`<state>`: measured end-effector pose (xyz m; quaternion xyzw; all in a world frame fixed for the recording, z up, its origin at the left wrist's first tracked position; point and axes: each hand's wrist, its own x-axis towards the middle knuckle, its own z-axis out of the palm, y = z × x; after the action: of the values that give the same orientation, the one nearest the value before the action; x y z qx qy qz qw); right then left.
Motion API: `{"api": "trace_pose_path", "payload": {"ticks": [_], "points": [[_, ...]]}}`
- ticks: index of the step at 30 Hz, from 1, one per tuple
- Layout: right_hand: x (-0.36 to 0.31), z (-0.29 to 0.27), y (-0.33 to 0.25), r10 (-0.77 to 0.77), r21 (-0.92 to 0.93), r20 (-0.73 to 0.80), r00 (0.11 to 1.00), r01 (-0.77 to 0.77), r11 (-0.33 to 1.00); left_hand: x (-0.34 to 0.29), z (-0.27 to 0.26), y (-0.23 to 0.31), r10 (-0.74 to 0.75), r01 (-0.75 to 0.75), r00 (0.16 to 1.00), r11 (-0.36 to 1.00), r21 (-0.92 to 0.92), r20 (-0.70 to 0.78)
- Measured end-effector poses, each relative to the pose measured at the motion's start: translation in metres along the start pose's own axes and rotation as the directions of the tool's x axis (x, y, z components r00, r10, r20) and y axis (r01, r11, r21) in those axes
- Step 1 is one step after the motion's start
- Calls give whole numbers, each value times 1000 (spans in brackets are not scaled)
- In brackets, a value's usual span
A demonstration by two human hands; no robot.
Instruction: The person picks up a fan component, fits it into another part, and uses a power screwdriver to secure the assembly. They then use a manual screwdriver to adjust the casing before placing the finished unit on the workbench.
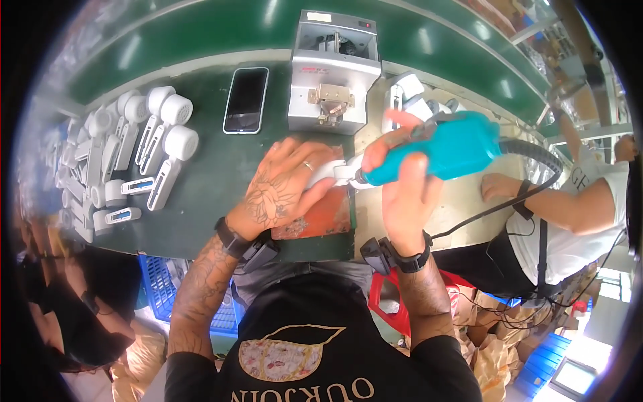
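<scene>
My right hand (405,191) grips a teal electric screwdriver (465,144), held nearly level with its tip toward the left. A white plastic piece (327,173) lies under my left hand (284,184), whose fingers and thumb close round it. The driver's tip meets or nearly meets the right end of this piece; blur leaves the contact unclear. Beneath it is a reddish-brown pad (321,218) on the dark green bench (214,194). My fingers cover much of the white piece.
White round-headed pieces with long handles (177,144) crowd the bench's left. A phone (246,100) and a grey metal machine (335,74) stand farther back. The screwdriver's black cable (536,151) loops rightward, near a co-worker's arm (569,204). Below are a blue crate (157,288) and a red stool (382,295).
</scene>
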<state>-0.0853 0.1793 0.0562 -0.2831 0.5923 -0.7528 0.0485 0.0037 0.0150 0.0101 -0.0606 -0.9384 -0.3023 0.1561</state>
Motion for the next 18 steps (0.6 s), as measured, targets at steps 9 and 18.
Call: {"api": "trace_pose_path", "payload": {"ticks": [9, 18], "points": [[-3, -22, 5, 155, 298, 78, 985, -172, 939, 1, 3, -6, 13, -14, 999, 1000, -26, -35], [6, -2, 7, 49, 28, 56, 997, -51, 998, 1, 1, -7, -1, 1, 1000, 1000, -19, -8]]}}
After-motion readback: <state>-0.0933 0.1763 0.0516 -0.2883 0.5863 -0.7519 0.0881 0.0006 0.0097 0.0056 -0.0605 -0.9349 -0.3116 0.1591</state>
